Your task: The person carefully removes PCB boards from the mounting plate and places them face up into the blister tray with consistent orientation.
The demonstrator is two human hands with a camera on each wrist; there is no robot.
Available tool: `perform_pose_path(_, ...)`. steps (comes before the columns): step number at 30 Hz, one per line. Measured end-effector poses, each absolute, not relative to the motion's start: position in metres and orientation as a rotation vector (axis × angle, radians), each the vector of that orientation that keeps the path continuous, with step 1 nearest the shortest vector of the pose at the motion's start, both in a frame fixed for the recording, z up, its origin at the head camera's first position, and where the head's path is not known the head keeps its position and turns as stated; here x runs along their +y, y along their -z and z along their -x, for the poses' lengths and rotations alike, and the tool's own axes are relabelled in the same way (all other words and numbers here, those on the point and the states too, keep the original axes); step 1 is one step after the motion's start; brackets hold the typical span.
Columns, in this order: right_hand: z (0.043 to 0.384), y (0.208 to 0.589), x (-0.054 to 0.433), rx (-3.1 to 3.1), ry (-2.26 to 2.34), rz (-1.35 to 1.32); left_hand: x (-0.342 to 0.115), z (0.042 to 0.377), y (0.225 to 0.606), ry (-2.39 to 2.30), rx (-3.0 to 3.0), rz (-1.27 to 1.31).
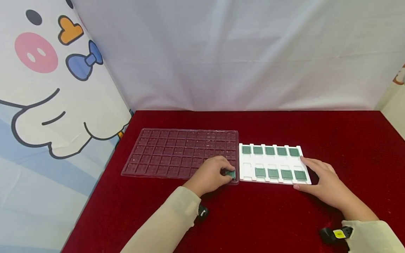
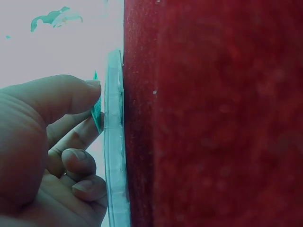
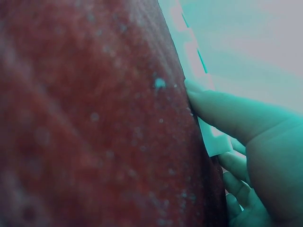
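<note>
My left hand (image 1: 212,174) pinches a small green circuit board (image 1: 230,174) between thumb and fingers, over the front right corner of a clear plastic tray (image 1: 181,176). The left wrist view shows this board on edge, thumb against one face, close beside the tray wall (image 2: 113,142). Butting against the clear tray's right side lies a white tray (image 1: 265,164) holding two rows of green boards (image 1: 287,174). My right hand (image 1: 326,181) holds the white tray's front right corner, thumb on the front edge and index finger on the right edge.
A dark red cloth (image 1: 253,218) covers the table. Behind it hangs a white curtain (image 1: 237,56), and a cartoon-printed sheet (image 1: 63,105) hangs at the left. Each wrist wears a black strapped device (image 1: 203,211). The clear tray is divided into many small square compartments.
</note>
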State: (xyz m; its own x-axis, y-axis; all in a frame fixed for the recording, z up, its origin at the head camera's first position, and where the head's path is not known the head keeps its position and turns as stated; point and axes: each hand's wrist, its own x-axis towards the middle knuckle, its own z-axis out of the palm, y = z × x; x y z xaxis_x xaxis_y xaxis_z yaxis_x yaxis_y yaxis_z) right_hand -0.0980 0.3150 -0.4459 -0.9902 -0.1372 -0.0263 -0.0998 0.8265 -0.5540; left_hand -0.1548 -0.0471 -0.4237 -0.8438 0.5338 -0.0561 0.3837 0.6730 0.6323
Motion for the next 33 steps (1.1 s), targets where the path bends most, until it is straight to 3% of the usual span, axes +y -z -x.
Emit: perform_pose_path(33, 0.098, 0.443, 0.316, 2.945, 0.895, 0.213, -0.041, 0.15, 0.414, -0.973, 2.634, -0.72)
